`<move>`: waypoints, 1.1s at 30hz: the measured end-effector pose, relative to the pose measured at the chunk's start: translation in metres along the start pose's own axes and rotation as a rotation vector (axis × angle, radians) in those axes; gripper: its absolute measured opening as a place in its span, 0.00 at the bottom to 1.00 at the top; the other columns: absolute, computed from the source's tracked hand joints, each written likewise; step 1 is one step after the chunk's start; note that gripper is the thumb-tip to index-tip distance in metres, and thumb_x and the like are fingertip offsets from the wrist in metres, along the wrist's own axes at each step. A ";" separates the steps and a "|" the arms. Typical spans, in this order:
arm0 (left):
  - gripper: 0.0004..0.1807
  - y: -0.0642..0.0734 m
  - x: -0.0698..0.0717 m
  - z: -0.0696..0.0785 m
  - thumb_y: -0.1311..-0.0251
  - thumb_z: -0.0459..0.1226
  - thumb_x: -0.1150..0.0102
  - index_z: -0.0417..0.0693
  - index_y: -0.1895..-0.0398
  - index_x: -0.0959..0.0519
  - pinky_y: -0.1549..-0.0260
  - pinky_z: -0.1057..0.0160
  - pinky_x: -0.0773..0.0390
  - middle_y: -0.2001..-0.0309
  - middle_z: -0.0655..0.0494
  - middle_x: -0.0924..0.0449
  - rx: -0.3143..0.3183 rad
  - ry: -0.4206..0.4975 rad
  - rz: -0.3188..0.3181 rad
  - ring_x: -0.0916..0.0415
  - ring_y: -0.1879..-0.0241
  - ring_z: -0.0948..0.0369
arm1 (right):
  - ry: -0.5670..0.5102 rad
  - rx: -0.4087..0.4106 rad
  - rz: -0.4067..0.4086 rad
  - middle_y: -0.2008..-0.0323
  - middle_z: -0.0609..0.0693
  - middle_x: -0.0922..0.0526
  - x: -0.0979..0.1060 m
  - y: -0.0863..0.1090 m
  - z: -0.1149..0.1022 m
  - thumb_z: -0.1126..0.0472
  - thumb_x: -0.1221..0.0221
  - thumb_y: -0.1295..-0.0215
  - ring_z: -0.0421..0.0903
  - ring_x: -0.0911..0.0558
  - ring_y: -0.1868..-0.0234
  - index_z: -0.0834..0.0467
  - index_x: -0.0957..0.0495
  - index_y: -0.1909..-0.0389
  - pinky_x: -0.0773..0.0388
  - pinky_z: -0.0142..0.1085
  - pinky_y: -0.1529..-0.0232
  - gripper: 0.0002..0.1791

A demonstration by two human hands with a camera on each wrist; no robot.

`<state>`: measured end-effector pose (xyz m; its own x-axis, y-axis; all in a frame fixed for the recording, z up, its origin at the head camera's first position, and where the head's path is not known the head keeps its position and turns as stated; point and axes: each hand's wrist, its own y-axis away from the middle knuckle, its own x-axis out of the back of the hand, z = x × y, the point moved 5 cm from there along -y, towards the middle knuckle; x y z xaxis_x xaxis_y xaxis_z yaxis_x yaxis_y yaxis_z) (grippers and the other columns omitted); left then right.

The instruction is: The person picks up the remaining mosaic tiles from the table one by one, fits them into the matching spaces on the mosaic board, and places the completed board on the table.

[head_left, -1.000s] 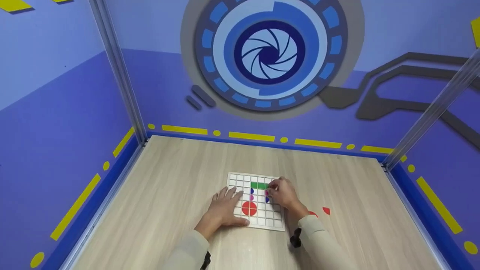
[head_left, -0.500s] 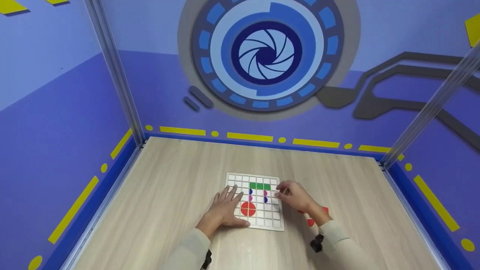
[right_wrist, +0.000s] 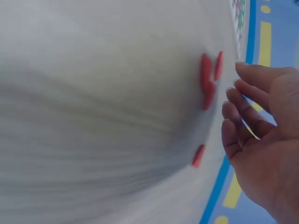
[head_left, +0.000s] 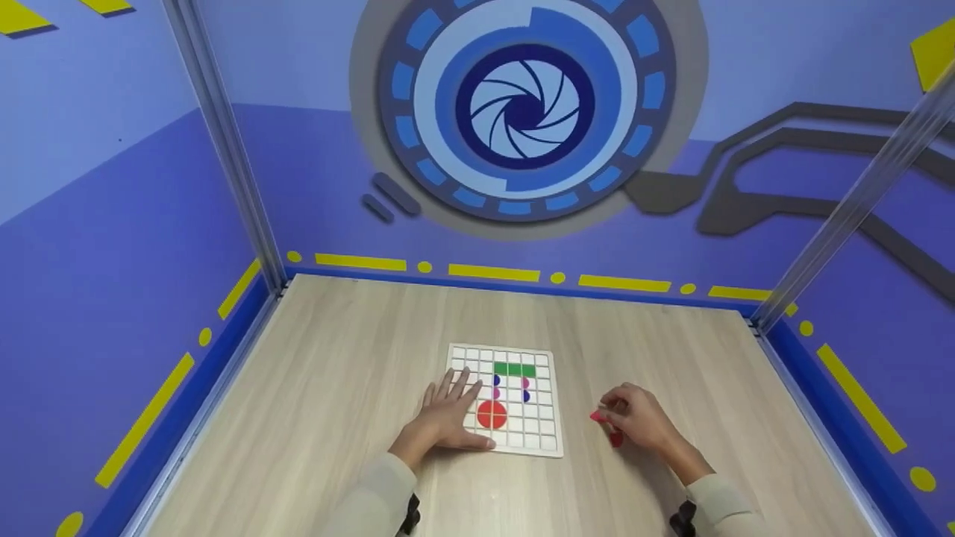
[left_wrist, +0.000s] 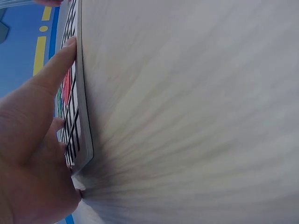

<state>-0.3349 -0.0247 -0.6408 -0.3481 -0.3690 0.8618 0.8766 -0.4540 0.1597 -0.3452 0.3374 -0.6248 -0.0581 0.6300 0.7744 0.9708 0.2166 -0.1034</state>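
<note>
A white grid board (head_left: 544, 429) lies on the table. It carries a green strip (head_left: 515, 369), a red circle of quarter tiles (head_left: 492, 415), and small blue and pink half-round pieces between them. My left hand (head_left: 442, 421) rests with spread fingers over the board's left side, thumb along its near edge; the left wrist view shows that thumb (left_wrist: 56, 65) against the rim. To the board's right, my right hand (head_left: 643, 419) is close over loose red pieces (head_left: 616, 440). Its fingers are loosely bent in the right wrist view, apart from the red pieces (right_wrist: 206, 70), holding nothing.
One red piece (right_wrist: 199, 156) lies separate from the others in the right wrist view. Blue panels (head_left: 313, 179) with yellow marks wall in the wooden table (head_left: 358, 335) at the back and both sides. Metal posts (head_left: 231, 149) stand at the back corners.
My right hand has left the board's upper right and moved right and nearer to the red pieces. The left hand stays on the board.
</note>
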 end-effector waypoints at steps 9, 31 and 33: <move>0.65 0.001 0.003 0.000 0.45 0.66 0.27 0.46 0.14 0.48 0.22 0.32 0.66 0.14 0.40 0.64 -0.004 0.005 0.005 0.70 0.16 0.37 | -0.108 -0.026 0.009 0.58 0.49 0.18 -0.013 0.007 0.016 0.67 0.29 0.34 0.45 0.20 0.58 0.58 0.14 0.54 0.20 0.33 0.57 0.09; 0.65 0.002 0.001 0.002 0.46 0.67 0.27 0.47 0.14 0.47 0.22 0.32 0.65 0.14 0.41 0.63 0.006 0.003 0.015 0.69 0.16 0.39 | -0.238 -0.124 0.022 0.58 0.52 0.19 -0.015 0.010 0.020 0.69 0.30 0.33 0.47 0.22 0.58 0.58 0.15 0.54 0.23 0.32 0.60 0.09; 0.65 0.002 0.001 0.001 0.46 0.67 0.27 0.47 0.14 0.47 0.22 0.32 0.65 0.14 0.41 0.63 0.004 -0.001 0.014 0.69 0.16 0.39 | -0.243 -0.122 0.020 0.58 0.52 0.19 -0.016 0.010 0.019 0.70 0.30 0.33 0.47 0.23 0.58 0.59 0.16 0.53 0.24 0.32 0.60 0.10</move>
<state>-0.3328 -0.0249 -0.6393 -0.3353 -0.3749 0.8643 0.8829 -0.4452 0.1494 -0.3389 0.3437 -0.6496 -0.0783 0.7969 0.5990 0.9923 0.1202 -0.0302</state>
